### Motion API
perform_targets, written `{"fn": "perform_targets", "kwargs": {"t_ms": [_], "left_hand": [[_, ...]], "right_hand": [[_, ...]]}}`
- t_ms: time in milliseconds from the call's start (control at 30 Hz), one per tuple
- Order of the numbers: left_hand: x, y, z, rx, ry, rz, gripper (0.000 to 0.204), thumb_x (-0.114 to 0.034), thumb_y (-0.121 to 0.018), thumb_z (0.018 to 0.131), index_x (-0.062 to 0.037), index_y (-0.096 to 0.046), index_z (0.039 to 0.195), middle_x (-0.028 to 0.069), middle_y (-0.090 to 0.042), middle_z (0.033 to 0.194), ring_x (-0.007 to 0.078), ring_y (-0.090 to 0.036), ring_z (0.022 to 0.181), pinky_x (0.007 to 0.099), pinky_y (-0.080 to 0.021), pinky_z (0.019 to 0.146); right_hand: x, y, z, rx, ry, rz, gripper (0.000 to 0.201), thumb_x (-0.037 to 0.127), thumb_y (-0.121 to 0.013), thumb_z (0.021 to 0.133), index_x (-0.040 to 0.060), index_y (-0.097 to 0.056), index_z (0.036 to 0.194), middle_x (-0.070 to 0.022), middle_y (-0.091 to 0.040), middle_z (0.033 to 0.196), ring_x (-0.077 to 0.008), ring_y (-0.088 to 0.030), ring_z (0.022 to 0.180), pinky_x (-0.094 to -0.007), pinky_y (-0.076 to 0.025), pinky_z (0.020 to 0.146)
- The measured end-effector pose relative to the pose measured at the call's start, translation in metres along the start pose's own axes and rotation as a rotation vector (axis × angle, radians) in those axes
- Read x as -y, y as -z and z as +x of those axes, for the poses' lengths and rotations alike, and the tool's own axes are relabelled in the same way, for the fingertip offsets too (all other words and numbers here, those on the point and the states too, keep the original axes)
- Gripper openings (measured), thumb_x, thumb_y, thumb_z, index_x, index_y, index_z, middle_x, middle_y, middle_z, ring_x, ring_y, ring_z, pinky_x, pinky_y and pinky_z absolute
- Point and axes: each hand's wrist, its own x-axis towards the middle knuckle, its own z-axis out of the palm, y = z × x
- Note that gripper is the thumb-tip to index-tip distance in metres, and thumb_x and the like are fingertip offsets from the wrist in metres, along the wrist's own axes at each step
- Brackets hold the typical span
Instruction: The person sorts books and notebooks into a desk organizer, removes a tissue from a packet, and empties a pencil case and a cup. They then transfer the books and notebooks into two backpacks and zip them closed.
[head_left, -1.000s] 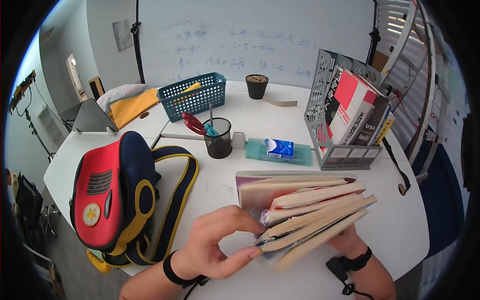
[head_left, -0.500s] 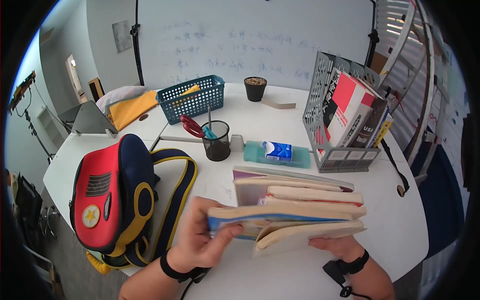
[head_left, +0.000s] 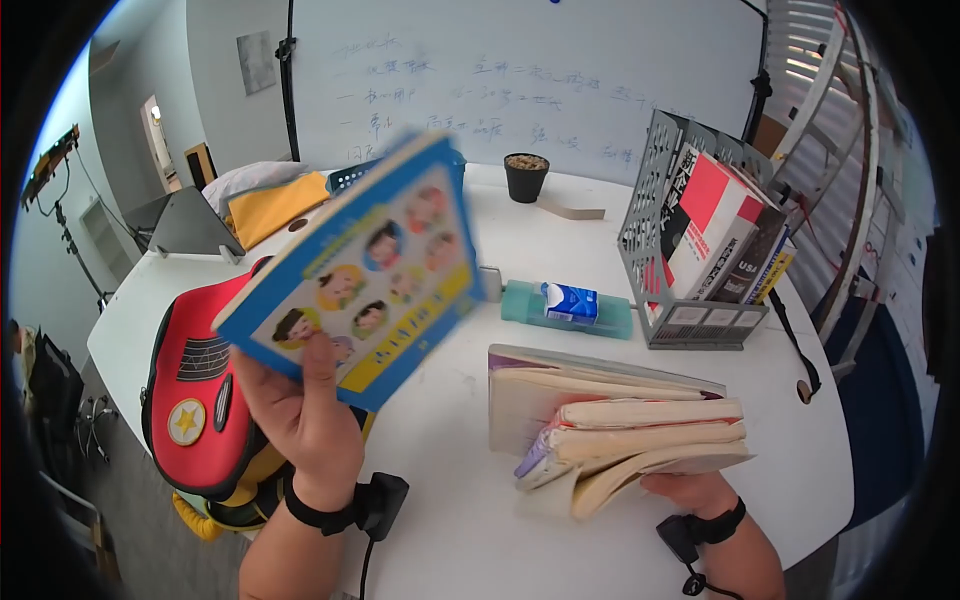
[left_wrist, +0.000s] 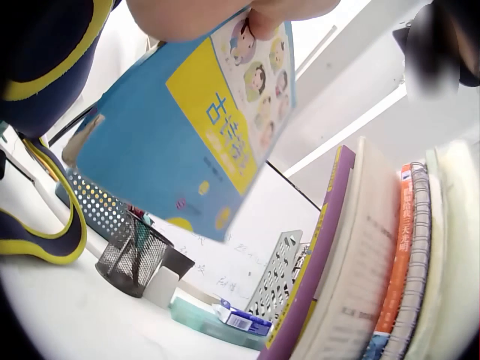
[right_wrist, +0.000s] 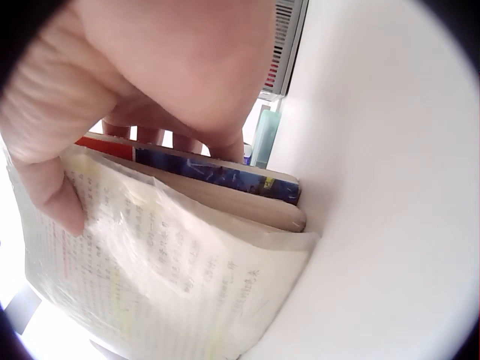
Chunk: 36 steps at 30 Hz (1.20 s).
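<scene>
My left hand (head_left: 315, 420) pinches a blue and yellow book (head_left: 370, 290) with cartoon faces on its cover, raised and tilted above the red backpack (head_left: 205, 380). In the left wrist view the same book (left_wrist: 172, 142) hangs under my fingers. A row of books (head_left: 640, 430) stands on edge on the white table, and my right hand (head_left: 695, 495) grips its near side. Seen from the right wrist, my right thumb presses a handwritten page (right_wrist: 172, 247), with the other fingers behind the books.
A grey file rack (head_left: 690, 325) with books stands at the back right. Nearby are a teal case (head_left: 520, 305) with a blue packet (head_left: 570, 303) on it and a black pot (head_left: 526, 180). A mesh pen cup (left_wrist: 131, 259) shows in the left wrist view.
My left hand has pulled the blue book out of the row and lifted it up and left, turning its cover into view. My right hand stays at the remaining books.
</scene>
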Motion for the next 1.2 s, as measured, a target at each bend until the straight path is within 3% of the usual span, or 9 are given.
{"fn": "perform_targets", "kwargs": {"t_ms": [200,267,400,633,733,767,867,1100,1200], "left_hand": [[-0.018,-0.023,-0.051,0.456,0.618,-0.403,0.038,-0.007,-0.061,0.109,-0.0032,-0.051,0.146,0.0095,-0.066,0.138,0.0163,-0.065,0.121,0.0337,-0.051,0.106],[-0.016,-0.028,-0.057,0.609,0.788,-0.409,0.032,-0.016,-0.057,0.113,-0.0041,-0.051,0.143,0.0042,-0.066,0.126,0.0093,-0.063,0.109,0.0274,-0.05,0.099],[-0.018,-0.038,-0.061,0.713,0.859,-0.529,0.049,-0.035,-0.043,0.118,0.0002,-0.044,0.152,0.0101,-0.058,0.141,0.018,-0.052,0.134,0.0344,-0.038,0.116],[-0.012,-0.042,-0.077,0.789,0.637,-0.334,0.066,-0.048,-0.043,0.116,0.0045,-0.036,0.155,0.0175,-0.051,0.149,0.0249,-0.047,0.141,0.038,-0.031,0.123],[-0.01,-0.023,-0.061,0.552,0.017,0.001,0.03,-0.012,-0.074,0.094,0.0003,-0.065,0.121,0.0169,-0.069,0.111,0.0277,-0.065,0.1,0.0376,-0.05,0.09],[-0.021,-0.02,-0.05,0.623,-0.041,-0.007,0.018,-0.001,-0.08,0.078,-0.0042,-0.07,0.093,0.0103,-0.069,0.087,0.0265,-0.062,0.078,0.0381,-0.046,0.074],[-0.048,-0.032,-0.035,0.888,-0.124,0.072,0.019,-0.009,-0.089,0.077,-0.0078,-0.077,0.092,0.0027,-0.065,0.082,0.0231,-0.059,0.077,0.0388,-0.047,0.078],[-0.037,-0.039,-0.042,0.924,0.093,0.086,0.057,-0.035,-0.1,0.07,-0.0086,-0.073,0.113,0.0071,-0.065,0.104,0.0279,-0.058,0.098,0.0416,-0.047,0.095],[-0.034,-0.036,-0.044,0.92,0.09,-0.018,0.054,-0.039,-0.101,0.07,-0.0088,-0.074,0.107,0.0062,-0.063,0.102,0.0274,-0.058,0.097,0.0451,-0.046,0.1]], "right_hand": [[-0.022,0.004,-0.001,-0.041,-0.033,0.334,0.074,0.0,-0.085,0.088,0.0049,-0.053,0.154,-0.0076,-0.062,0.149,-0.0211,-0.059,0.134,-0.0382,-0.049,0.113],[-0.02,0.003,0.001,-0.054,-0.046,0.397,0.076,0.0,-0.086,0.088,0.0052,-0.052,0.155,-0.0082,-0.061,0.15,-0.0215,-0.059,0.136,-0.0389,-0.048,0.115],[-0.015,-0.004,0.004,0.01,-0.141,0.45,0.08,-0.002,-0.084,0.088,0.0056,-0.047,0.158,-0.0087,-0.058,0.154,-0.0211,-0.057,0.138,-0.0393,-0.047,0.117],[-0.005,-0.01,0.005,-0.068,-0.015,0.158,0.083,0.001,-0.091,0.081,0.0055,-0.05,0.154,-0.0082,-0.061,0.149,-0.0208,-0.06,0.134,-0.0389,-0.05,0.113],[-0.009,0.0,-0.001,-0.056,-0.028,0.107,0.082,0.003,-0.091,0.082,0.0047,-0.051,0.153,-0.0083,-0.062,0.148,-0.0207,-0.06,0.132,-0.0387,-0.051,0.112],[-0.012,0.002,-0.003,-0.04,-0.031,0.093,0.081,0.004,-0.091,0.082,0.0044,-0.051,0.153,-0.0084,-0.062,0.147,-0.0206,-0.06,0.132,-0.0386,-0.051,0.112],[-0.017,0.006,-0.006,-0.017,0.006,0.077,0.08,0.004,-0.09,0.083,0.0044,-0.051,0.153,-0.0083,-0.062,0.147,-0.0209,-0.06,0.132,-0.0384,-0.05,0.112],[-0.009,-0.007,-0.001,-0.015,0.013,0.235,0.079,0.004,-0.089,0.084,0.0041,-0.051,0.153,-0.0083,-0.062,0.147,-0.0214,-0.06,0.132,-0.0388,-0.05,0.113],[-0.011,-0.007,0.0,0.021,0.023,0.207,0.08,0.003,-0.089,0.084,0.004,-0.05,0.154,-0.0085,-0.062,0.147,-0.0215,-0.06,0.132,-0.0391,-0.049,0.113]]}}
